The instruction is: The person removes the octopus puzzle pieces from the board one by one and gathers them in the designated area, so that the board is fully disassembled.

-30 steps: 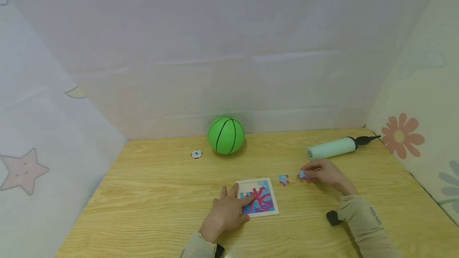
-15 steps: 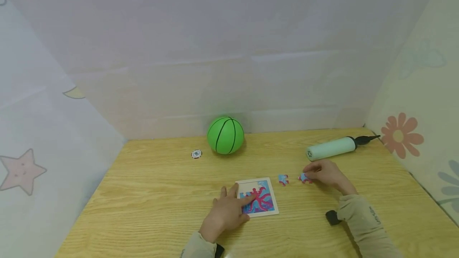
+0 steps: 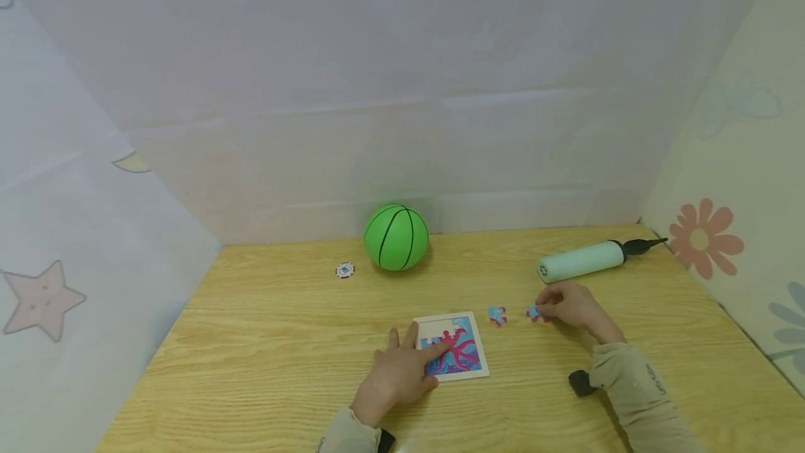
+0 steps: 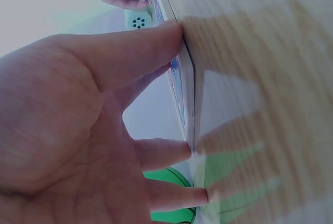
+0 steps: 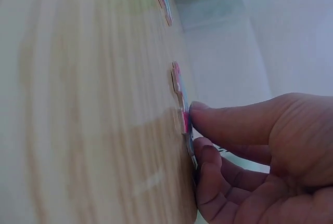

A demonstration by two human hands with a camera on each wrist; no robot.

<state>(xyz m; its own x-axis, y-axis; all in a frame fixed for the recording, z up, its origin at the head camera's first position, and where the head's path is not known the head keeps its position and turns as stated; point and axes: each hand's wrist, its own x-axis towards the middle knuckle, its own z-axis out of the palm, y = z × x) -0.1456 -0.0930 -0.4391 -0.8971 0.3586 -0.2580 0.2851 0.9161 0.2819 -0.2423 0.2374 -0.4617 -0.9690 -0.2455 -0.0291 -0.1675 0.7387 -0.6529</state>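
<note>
My left hand (image 3: 397, 375) lies with fingers spread over a square wooden jigsaw board (image 3: 434, 328) showing a pink octopus. One finger rests on the picture; in the left wrist view the thumb (image 4: 140, 47) touches the board's edge. The board's upper left shows bare wood. To the right, my right hand (image 3: 575, 307) pinches a blue-and-pink puzzle piece (image 3: 534, 313) at the table surface. In the right wrist view the thumb presses on that piece (image 5: 178, 81) and the other fingers are curled, partly hiding it. Another puzzle piece (image 3: 497, 315) lies between board and right hand.
A green ball (image 3: 396, 238) sits at the back by the wall, with a poker chip (image 3: 344, 270) to its left. Behind the right hand lies a pale green hand pump (image 3: 581, 261) with a black nozzle. Cloth-covered walls border the wooden table (image 3: 264, 355).
My right hand has slid slightly to the right along with the puzzle piece, widening the gap to the other piece. The left hand and the board have stayed put.
</note>
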